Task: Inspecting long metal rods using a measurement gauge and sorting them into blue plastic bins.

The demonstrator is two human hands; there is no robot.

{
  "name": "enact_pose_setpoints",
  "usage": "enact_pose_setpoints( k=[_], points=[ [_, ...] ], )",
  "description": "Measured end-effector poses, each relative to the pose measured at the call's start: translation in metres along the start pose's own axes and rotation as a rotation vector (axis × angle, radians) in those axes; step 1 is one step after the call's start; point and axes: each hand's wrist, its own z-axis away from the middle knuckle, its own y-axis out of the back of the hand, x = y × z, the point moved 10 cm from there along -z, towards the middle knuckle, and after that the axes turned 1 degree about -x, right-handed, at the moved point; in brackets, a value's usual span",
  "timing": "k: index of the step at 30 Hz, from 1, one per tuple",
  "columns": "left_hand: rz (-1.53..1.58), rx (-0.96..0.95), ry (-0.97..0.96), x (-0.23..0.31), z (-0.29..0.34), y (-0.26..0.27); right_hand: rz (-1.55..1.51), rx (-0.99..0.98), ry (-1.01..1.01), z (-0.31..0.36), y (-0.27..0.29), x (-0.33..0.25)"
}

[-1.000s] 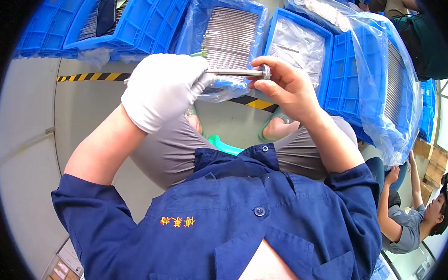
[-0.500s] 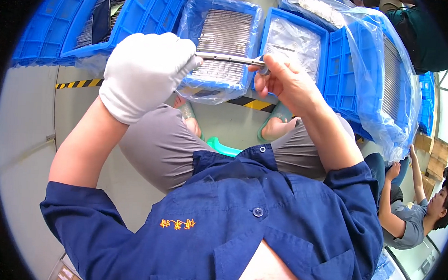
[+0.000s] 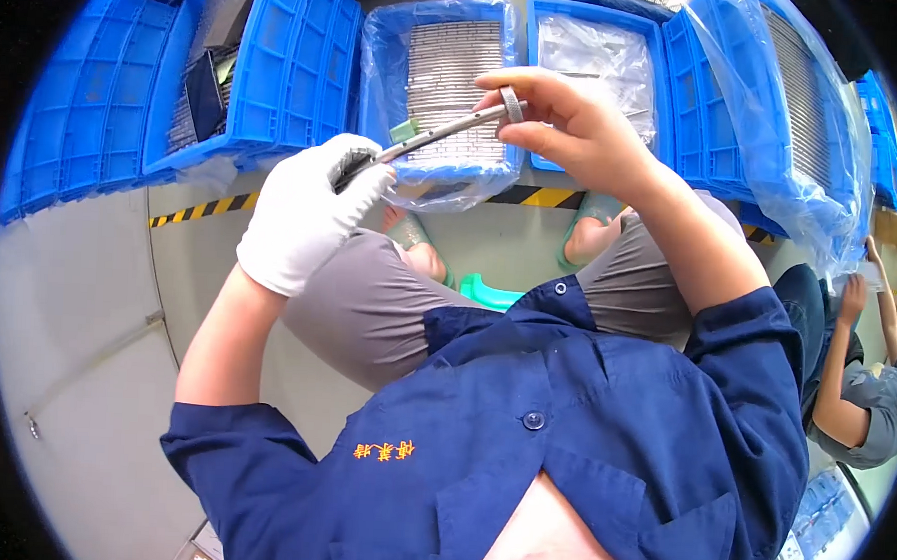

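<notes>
My left hand [image 3: 306, 212], in a white glove, is closed around one end of a slim metal rod [image 3: 440, 135] with small holes along it. The rod slants up to the right, over a blue crate [image 3: 373, 72] lined with clear plastic and filled with rows of similar rods [image 3: 456, 60]. At its far end sits a knurled metal ring [image 3: 511, 105], which my bare right hand [image 3: 585, 126] pinches between thumb and fingers. Whether the rod passes fully through the ring is hard to make out. A small green block [image 3: 404, 131] shows beside the rod, near my gloved fingers.
Another blue crate [image 3: 660, 99] with plastic-wrapped contents stands to the right. Stacked blue crates [image 3: 287, 73] rise on the left, more on the right under a plastic sheet [image 3: 776, 124]. Black-and-yellow tape [image 3: 206, 209] marks the floor. A co-worker [image 3: 859, 398] sits at far right.
The rod has gone from nearly level to slanting, its left end lower. My left hand has moved down; my right fingers have shifted around the ring. The whole view has also shifted.
</notes>
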Motion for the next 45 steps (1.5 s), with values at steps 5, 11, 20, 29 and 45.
enact_pose_setpoints(
  k=[5, 11, 20, 29, 45],
  points=[
    [-0.357, 0.308, -0.356, 0.057, 0.007, 0.028, -0.388, -0.006, -0.025, -0.002, -0.001, 0.01],
    [-0.535, 0.397, -0.484, 0.068, 0.013, 0.028, -0.416, -0.023, -0.121, -0.001, -0.004, 0.02],
    [-0.327, 0.287, -0.301, 0.053, 0.01, 0.024, -0.456, -0.072, -0.137, 0.001, -0.008, 0.016],
    [-0.23, 0.131, -0.108, 0.032, 0.008, 0.013, -0.357, -0.058, -0.119, 0.002, -0.007, 0.011],
    [-0.555, 0.2, -0.562, 0.066, 0.009, 0.017, -0.214, 0.022, -0.247, 0.011, -0.02, 0.005]
  ],
)
